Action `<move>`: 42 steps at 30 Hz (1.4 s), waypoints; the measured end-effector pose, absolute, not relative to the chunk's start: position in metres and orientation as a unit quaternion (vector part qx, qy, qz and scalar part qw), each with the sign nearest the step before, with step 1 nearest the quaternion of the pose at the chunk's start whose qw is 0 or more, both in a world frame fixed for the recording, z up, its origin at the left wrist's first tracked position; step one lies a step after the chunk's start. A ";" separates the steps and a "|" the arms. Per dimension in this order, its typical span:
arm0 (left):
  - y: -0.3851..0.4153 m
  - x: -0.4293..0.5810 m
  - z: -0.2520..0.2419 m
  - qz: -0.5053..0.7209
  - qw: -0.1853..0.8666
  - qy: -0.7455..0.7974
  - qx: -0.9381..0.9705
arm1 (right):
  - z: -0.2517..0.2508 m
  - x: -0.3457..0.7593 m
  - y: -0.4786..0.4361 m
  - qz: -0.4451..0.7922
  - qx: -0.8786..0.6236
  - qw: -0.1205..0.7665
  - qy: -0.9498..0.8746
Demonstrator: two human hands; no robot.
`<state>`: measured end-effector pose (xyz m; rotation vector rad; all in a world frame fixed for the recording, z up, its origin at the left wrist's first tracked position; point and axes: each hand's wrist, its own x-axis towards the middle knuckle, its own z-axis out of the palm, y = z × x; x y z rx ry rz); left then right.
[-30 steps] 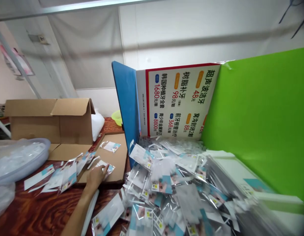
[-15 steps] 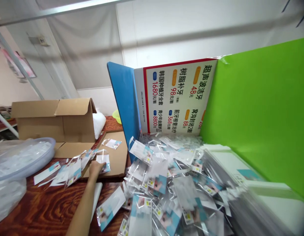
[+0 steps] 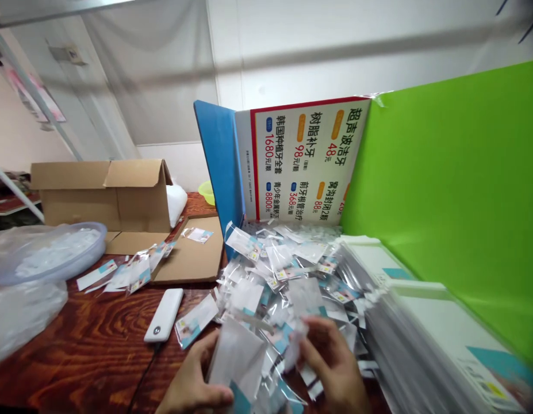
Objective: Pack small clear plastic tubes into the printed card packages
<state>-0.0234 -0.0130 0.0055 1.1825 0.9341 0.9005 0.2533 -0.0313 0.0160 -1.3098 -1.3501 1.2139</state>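
At the bottom of the view, toward 7 o'clock, the left hand [image 3: 195, 376] holds a clear packet [image 3: 238, 356] with a white and teal card; its thumb and fingers pinch the packet's left side. At 5 o'clock the right hand [image 3: 333, 368] has thumb and fingertips drawn together on a small, whitish translucent piece [image 3: 295, 342], just beside the packet; blur hides its exact shape.

Beyond both hands, at 6 o'clock, a loose heap of packets [image 3: 277, 253] spreads over the wood-grained table [image 3: 89, 339], its cards lying at many angles. At 4 o'clock, packets stand in long, neat stacks [image 3: 404, 345]. A single packet [image 3: 196, 319] lies near the left hand at 7 o'clock, and at 8 o'clock sits a white oblong device [image 3: 163, 316] with a dark cable [image 3: 142, 379] at its near end. Farther out that way, a shallow cardboard tray [image 3: 191, 261] bears another packet, and more packets [image 3: 130, 273] lie scattered against its left edge. Toward 9 o'clock are a round basin [image 3: 101, 253] of translucent pieces and, behind it, a cardboard box [image 3: 102, 198].

A blue panel [image 3: 217, 167] rises at 10 o'clock, a printed price board [image 3: 300, 167] at 1, and a green panel [image 3: 447, 172] at 3.
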 end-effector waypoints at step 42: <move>0.047 0.069 0.022 0.304 0.526 0.553 0.571 | -0.044 0.339 -0.043 0.566 -0.492 0.540 -0.381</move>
